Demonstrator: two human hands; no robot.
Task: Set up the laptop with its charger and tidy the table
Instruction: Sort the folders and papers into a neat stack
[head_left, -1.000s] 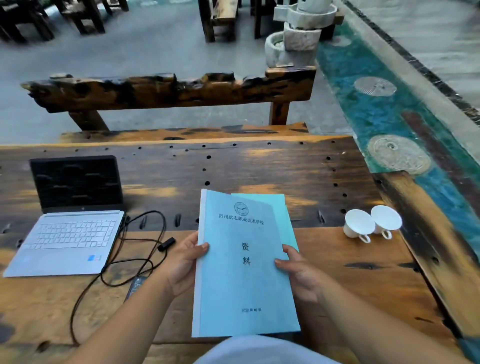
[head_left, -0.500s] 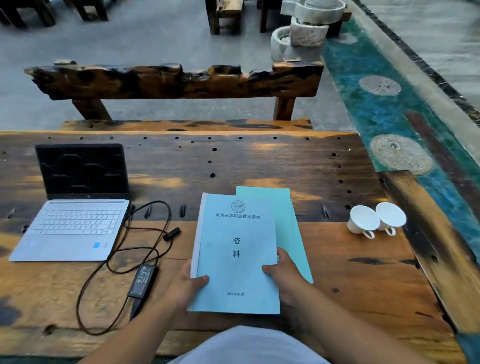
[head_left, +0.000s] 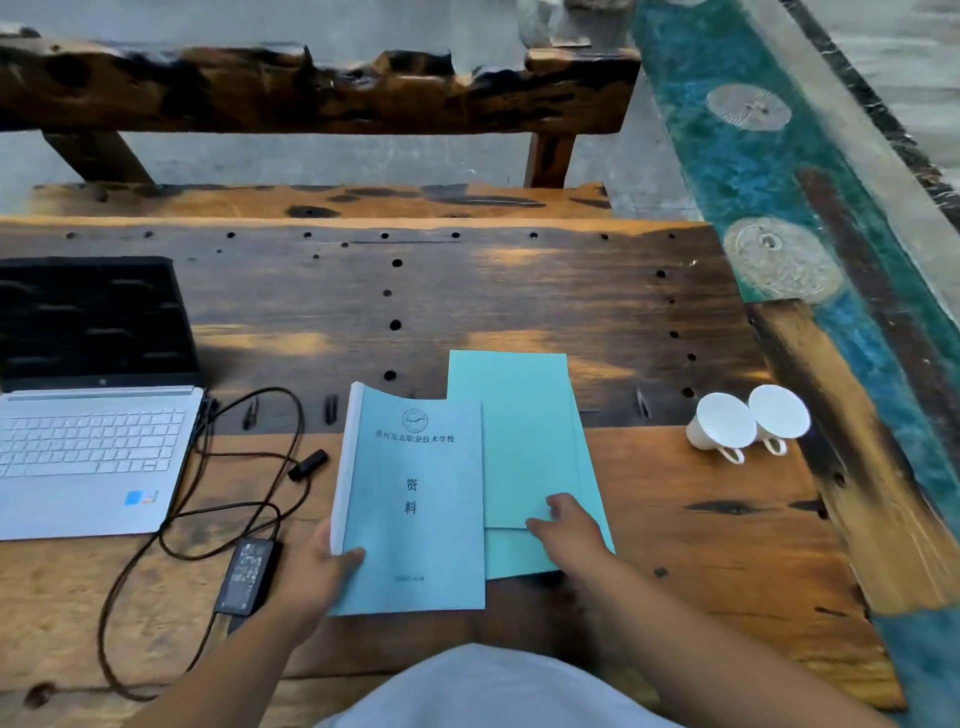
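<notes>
While the left hand (head_left: 317, 566) pinches the near left corner of a blue booklet (head_left: 415, 499), the right hand (head_left: 563, 525) lies flat with fingers spread on a green folder (head_left: 524, 431) just beside it. Big letters on the booklet read 资料, under a round badge and smaller writing. Far left on the wooden table (head_left: 701, 545) sits the open laptop (head_left: 88, 447), its black charger (head_left: 248, 574) nearby. Two white cups (head_left: 748, 423) lie on the right.

head-worn view, facing down, table (head_left: 519, 291) close
</notes>
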